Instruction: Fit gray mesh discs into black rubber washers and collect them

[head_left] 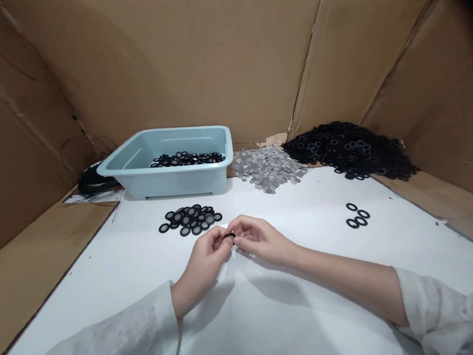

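My left hand and my right hand meet above the white tabletop, fingertips pinched together on one small black rubber ring. Fingers cover most of it, so I cannot tell whether a mesh disc sits inside. Just beyond my left hand lies a heap of black rings with grey mesh centres. Several loose black rings with open centres lie to the right of my right hand.
A light blue plastic basin at the back left holds more black rings with grey centres. Beside it are a pile of grey mesh discs and a large mound of black rings. Cardboard walls enclose the table.
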### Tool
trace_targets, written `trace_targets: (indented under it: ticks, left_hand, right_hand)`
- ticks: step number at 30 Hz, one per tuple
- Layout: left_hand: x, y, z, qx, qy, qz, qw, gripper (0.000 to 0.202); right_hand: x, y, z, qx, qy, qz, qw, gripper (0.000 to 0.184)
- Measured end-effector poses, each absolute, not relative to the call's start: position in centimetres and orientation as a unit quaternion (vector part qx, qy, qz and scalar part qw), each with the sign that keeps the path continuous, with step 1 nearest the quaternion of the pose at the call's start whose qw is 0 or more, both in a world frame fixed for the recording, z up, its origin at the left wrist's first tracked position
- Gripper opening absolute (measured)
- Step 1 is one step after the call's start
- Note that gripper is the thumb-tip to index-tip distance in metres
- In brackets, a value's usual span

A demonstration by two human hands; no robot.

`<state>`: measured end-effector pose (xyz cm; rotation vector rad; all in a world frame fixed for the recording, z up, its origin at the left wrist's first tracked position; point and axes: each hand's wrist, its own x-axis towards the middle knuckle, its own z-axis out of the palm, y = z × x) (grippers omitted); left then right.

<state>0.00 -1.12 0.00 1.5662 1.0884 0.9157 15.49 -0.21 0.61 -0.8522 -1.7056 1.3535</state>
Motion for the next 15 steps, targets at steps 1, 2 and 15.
trace_targets:
  ticks: [1, 2, 15]
  left_hand:
    - [-0.04, -1.14, -0.05, 0.657, 0.448, 0.369, 0.481, 0.011]
    - [-0.08, -1.16, -0.10, 0.671, 0.448, 0.361, 0.467, 0.011]
    - [0.00, -1.27, -0.13, 0.711, 0.465, 0.334, 0.408, 0.013]
  right_hand:
    - [15.52, -0.18, 0.65, -0.334, -0.682, 0.523, 0.387, 0.017]
    - [15.57, -0.16, 0.70, -0.335, -0.698, 0.504, 0.382, 0.015]
    - [15.61, -0.30, 0.85, -0.351, -0.761, 0.408, 0.362, 0.021]
